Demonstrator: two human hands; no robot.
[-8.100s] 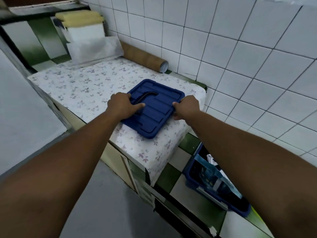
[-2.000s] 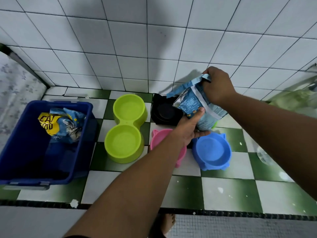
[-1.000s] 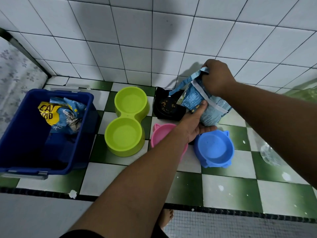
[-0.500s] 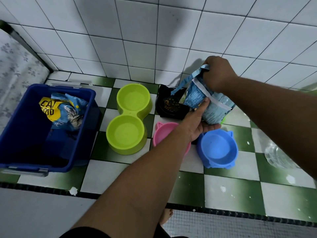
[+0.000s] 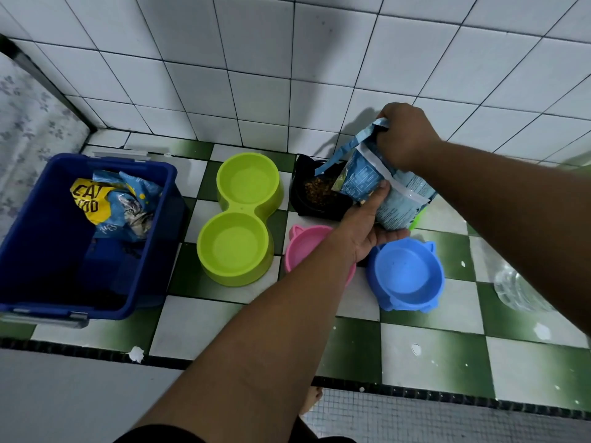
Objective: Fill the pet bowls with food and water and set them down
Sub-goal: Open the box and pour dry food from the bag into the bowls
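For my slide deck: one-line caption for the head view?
Left hand and right hand tip a food bag over the black bowl, kibble inside.

The single head view looks steeply down from above, facing the tiled wall [image 5: 287, 59] at 12 o'clock, close over the checkered floor [image 5: 431, 356].

Blue food bag [image 5: 361, 179] tilted over black bowl [image 5: 316, 212] holding kibble [image 5: 318, 190]; green double bowl [image 5: 238, 206], blue bowl [image 5: 406, 273] empty; pink bowl [image 5: 307, 244] between.
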